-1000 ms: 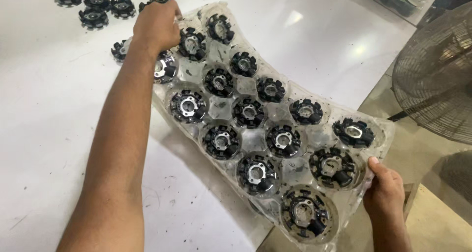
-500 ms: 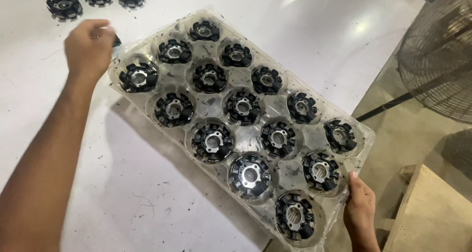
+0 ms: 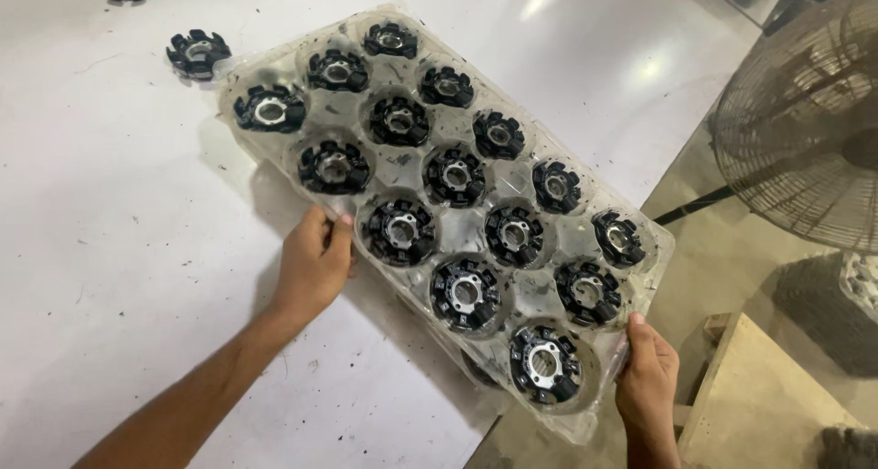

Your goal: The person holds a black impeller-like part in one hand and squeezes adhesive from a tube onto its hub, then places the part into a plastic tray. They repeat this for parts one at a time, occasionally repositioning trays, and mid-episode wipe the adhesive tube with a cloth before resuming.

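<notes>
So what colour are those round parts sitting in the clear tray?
Black round parts with silvery metal centres, clearest in the head view.

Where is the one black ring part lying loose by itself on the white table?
The loose black ring part lies on the white table, upper left, just beyond the far left corner of the clear plastic tray.

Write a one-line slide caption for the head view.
Both hands, left and right, hold a clear plastic tray of black round parts on a white table.

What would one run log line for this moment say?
left hand: grips long edge of clear tray | right hand: grips tray's near corner | tray: full of black round parts, on white table, overhanging edge
</notes>
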